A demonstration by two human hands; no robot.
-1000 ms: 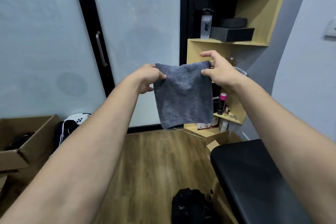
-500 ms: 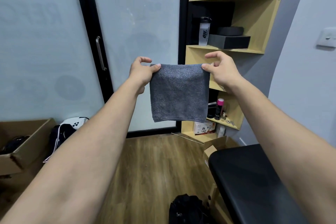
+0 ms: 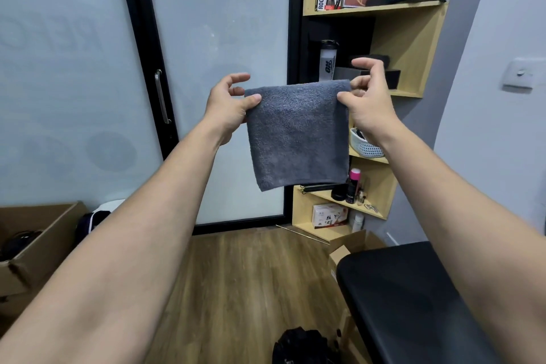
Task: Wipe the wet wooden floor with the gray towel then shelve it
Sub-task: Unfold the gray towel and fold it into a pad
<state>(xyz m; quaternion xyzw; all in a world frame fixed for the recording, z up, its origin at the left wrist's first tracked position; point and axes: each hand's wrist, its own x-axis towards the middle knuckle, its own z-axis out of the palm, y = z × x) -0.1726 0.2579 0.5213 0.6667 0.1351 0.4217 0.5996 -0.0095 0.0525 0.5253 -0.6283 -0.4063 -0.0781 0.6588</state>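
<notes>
Holding gray towel (image 3: 297, 136) up at chest height before the wooden shelf (image 3: 407, 47), left hand (image 3: 229, 106) pinching its top left corner, right hand (image 3: 365, 97) pinching top right corner, hanging flat above wooden floor (image 3: 245, 284)

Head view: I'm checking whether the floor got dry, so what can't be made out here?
- Wooden floor: wetness unreadable; both forearms cover much of it.
- Gray towel, pinched by left hand and right hand: dampness not visible.
- Shelf contents behind towel: hidden.
</notes>
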